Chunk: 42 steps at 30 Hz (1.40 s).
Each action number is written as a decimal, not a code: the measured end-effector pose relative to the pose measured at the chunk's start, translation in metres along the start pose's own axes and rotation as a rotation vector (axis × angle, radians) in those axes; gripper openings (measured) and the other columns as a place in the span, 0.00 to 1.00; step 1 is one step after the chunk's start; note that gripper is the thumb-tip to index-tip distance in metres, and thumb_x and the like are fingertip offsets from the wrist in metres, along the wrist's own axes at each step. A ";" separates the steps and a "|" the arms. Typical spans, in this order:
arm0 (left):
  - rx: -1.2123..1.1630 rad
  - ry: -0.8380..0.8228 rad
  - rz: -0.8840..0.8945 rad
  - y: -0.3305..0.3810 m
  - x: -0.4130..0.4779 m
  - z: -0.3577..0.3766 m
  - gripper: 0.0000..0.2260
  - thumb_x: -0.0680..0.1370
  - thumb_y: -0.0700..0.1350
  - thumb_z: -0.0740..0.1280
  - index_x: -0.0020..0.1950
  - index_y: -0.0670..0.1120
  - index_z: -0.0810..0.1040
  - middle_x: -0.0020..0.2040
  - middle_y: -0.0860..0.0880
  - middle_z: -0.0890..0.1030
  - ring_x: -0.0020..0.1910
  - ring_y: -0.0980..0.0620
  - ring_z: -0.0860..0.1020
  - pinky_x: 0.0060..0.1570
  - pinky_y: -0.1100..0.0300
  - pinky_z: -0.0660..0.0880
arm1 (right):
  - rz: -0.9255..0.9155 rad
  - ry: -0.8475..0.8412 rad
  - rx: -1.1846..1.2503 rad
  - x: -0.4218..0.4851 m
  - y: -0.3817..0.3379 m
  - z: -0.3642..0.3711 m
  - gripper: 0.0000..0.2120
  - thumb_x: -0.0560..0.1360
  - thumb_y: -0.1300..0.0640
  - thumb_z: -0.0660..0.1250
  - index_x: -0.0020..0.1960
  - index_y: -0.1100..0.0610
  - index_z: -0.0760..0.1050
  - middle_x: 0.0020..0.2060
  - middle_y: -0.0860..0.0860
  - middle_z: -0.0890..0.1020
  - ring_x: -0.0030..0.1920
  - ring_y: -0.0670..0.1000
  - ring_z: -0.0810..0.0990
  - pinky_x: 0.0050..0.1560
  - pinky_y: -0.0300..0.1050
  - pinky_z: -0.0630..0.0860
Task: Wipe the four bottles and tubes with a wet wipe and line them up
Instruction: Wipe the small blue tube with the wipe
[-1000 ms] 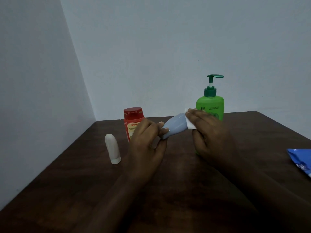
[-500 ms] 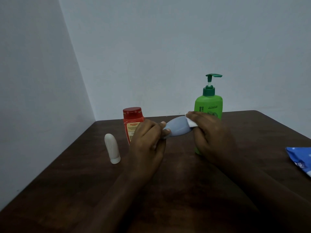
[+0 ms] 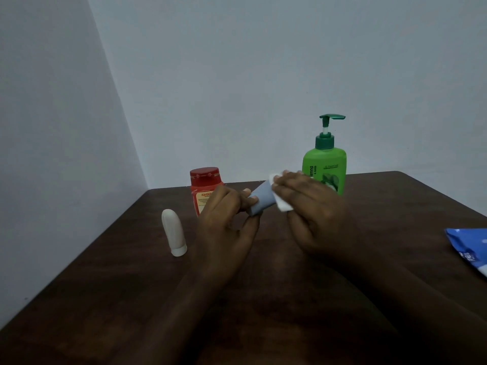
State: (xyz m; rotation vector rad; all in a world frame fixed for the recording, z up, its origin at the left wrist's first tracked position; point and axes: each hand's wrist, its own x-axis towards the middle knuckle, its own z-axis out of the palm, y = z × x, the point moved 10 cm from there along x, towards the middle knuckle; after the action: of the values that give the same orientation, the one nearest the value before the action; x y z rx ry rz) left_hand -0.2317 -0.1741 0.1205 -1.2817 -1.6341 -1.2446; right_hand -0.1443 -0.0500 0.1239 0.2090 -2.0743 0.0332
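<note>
My left hand [image 3: 226,222] grips the cap end of a grey-blue tube [image 3: 261,198], held tilted above the dark wooden table [image 3: 105,299]. My right hand [image 3: 313,209] presses a white wet wipe [image 3: 282,204] around the tube's far end. A white tube [image 3: 174,232] stands cap-down at the left. A red bottle [image 3: 204,187] stands behind my left hand, partly hidden. A green pump bottle [image 3: 325,164] stands behind my right hand.
A blue wipes packet [image 3: 469,248] lies at the table's right edge. Pale walls meet in a corner behind the table's far left.
The tube has turned in my hands and its far end has tipped up. My right hand with the wipe has slid along it, and more of the wipe shows below the fingers.
</note>
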 end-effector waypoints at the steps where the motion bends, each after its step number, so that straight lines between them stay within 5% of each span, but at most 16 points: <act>1: -0.006 -0.004 -0.005 0.000 0.000 0.001 0.10 0.71 0.31 0.79 0.44 0.40 0.79 0.45 0.45 0.81 0.49 0.50 0.82 0.47 0.55 0.80 | 0.043 0.021 -0.003 -0.001 0.010 -0.003 0.20 0.74 0.65 0.61 0.63 0.67 0.80 0.64 0.61 0.81 0.66 0.59 0.79 0.68 0.59 0.74; 6: -0.055 0.002 -0.045 -0.004 -0.002 0.000 0.14 0.71 0.34 0.80 0.49 0.46 0.78 0.51 0.52 0.80 0.53 0.55 0.82 0.47 0.57 0.83 | 0.142 0.071 -0.019 -0.003 0.025 -0.008 0.22 0.74 0.65 0.59 0.65 0.67 0.79 0.65 0.61 0.80 0.67 0.59 0.79 0.67 0.61 0.74; 14: -0.090 0.021 -0.044 -0.003 -0.001 -0.004 0.13 0.72 0.32 0.79 0.47 0.45 0.78 0.46 0.53 0.78 0.48 0.52 0.81 0.46 0.59 0.82 | -0.155 -0.068 -0.006 0.000 -0.037 0.010 0.18 0.75 0.67 0.63 0.64 0.68 0.79 0.65 0.62 0.80 0.68 0.61 0.77 0.71 0.58 0.71; 23: -0.014 -0.032 0.010 0.003 -0.002 0.004 0.12 0.72 0.31 0.79 0.47 0.41 0.79 0.48 0.45 0.81 0.52 0.50 0.83 0.49 0.57 0.81 | 0.179 0.055 -0.043 -0.006 0.037 -0.004 0.22 0.74 0.63 0.58 0.64 0.66 0.80 0.63 0.61 0.82 0.65 0.60 0.80 0.67 0.62 0.74; 33: 0.139 -0.080 0.273 0.024 -0.008 0.011 0.01 0.79 0.34 0.73 0.49 0.37 0.84 0.48 0.42 0.83 0.48 0.46 0.80 0.47 0.52 0.76 | 0.115 0.006 0.237 0.003 -0.005 -0.006 0.19 0.76 0.66 0.61 0.64 0.63 0.81 0.63 0.55 0.83 0.67 0.51 0.79 0.73 0.46 0.70; 38: 0.147 -0.088 0.372 0.040 -0.011 0.016 0.04 0.81 0.36 0.70 0.54 0.40 0.78 0.52 0.40 0.82 0.53 0.46 0.79 0.51 0.56 0.77 | 0.318 0.027 0.208 -0.004 0.037 -0.013 0.22 0.76 0.55 0.56 0.62 0.59 0.82 0.60 0.53 0.84 0.61 0.46 0.80 0.64 0.47 0.77; 42: 0.160 -0.097 0.390 0.042 -0.013 0.017 0.07 0.80 0.36 0.72 0.55 0.42 0.75 0.52 0.41 0.82 0.53 0.47 0.78 0.51 0.57 0.76 | 0.327 0.030 0.211 -0.003 0.032 -0.016 0.20 0.76 0.56 0.57 0.59 0.60 0.83 0.56 0.53 0.85 0.57 0.47 0.81 0.60 0.42 0.77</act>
State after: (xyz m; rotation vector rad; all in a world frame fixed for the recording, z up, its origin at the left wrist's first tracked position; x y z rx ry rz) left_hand -0.1874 -0.1594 0.1141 -1.4890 -1.4268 -0.8121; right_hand -0.1337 -0.0166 0.1310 -0.0049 -2.0542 0.4524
